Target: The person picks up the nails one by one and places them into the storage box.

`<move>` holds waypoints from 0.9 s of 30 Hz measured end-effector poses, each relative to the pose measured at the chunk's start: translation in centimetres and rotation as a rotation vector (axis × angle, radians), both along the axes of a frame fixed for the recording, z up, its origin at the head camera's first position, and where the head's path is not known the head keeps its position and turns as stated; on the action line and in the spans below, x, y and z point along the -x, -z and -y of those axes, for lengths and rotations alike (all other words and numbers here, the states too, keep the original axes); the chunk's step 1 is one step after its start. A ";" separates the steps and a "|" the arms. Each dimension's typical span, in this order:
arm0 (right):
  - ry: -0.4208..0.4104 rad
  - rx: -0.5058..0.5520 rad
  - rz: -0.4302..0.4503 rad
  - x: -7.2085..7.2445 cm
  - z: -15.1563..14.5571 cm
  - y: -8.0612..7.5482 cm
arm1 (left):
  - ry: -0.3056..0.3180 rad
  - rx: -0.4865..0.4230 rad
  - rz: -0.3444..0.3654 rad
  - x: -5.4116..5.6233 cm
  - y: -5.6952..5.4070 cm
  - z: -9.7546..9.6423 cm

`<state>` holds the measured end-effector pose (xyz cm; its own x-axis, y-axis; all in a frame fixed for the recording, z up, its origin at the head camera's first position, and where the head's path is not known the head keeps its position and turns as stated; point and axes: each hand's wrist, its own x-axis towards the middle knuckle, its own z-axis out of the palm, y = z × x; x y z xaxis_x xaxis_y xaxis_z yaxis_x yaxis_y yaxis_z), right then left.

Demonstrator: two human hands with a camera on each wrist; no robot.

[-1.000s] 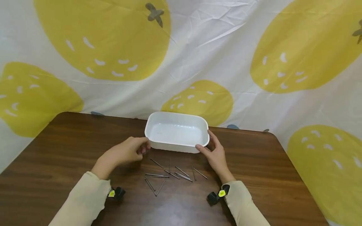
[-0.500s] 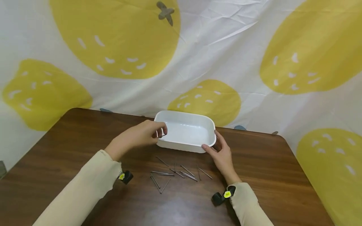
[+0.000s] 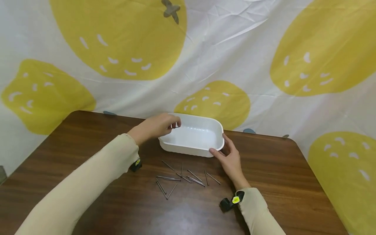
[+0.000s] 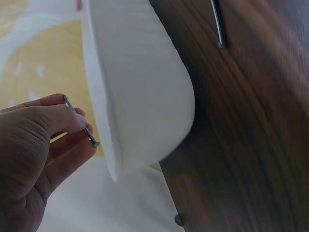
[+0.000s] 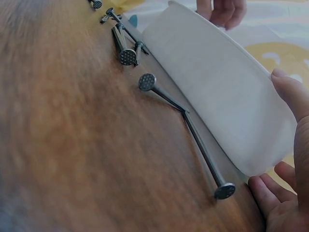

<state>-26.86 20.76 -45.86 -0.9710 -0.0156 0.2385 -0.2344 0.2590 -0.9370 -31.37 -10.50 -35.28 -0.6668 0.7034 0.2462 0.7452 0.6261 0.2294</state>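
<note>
A white rectangular dish (image 3: 191,150) with rounded corners stands near the back of the table. My left hand (image 3: 158,126) is over the dish's left end, pinching a single nail (image 4: 81,121) between thumb and fingers. In the left wrist view the nail shows its flat head, close beside the dish's rim. My right hand (image 3: 230,160) holds the dish's right front corner, thumb (image 5: 289,92) at the rim and fingers low against its side. Several loose nails (image 3: 196,181) lie scattered on the wood in front of the dish; their textured heads show in the right wrist view.
The dark brown wooden table (image 3: 279,182) has rounded back corners. Behind it hangs a white cloth (image 3: 217,58) printed with big yellow fruit. A black wrist camera (image 3: 226,204) sits at the right sleeve, close above the table.
My left hand has risen from beside the dish's front left corner, moving up and forward over its left end with the nail. The right hand keeps its hold. The head view shifted slightly.
</note>
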 end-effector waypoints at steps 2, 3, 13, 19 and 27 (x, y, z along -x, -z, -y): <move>0.006 0.006 -0.002 0.0 0.0 0.0 | -0.013 0.022 -0.009 0.6 0.0 0.0; 0.007 0.007 -0.001 0.0 0.0 0.0 | -0.022 0.030 -0.003 0.8 0.0 0.0; 0.003 0.018 0.023 -0.4 0.7 0.3 | -0.132 0.105 0.140 2.2 0.7 -0.9; 0.002 0.015 0.021 -0.5 0.6 0.1 | -0.190 0.087 0.263 3.9 1.5 -1.7; 0.002 0.013 0.025 -0.4 0.5 0.1 | -0.207 0.134 0.334 5.3 1.9 -3.1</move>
<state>-26.43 20.25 -45.99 -0.9768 -0.0110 0.2140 -0.2101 0.2469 -0.9460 -36.71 -7.36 -37.16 -0.8253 0.5570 -0.0923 0.4987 0.7958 0.3436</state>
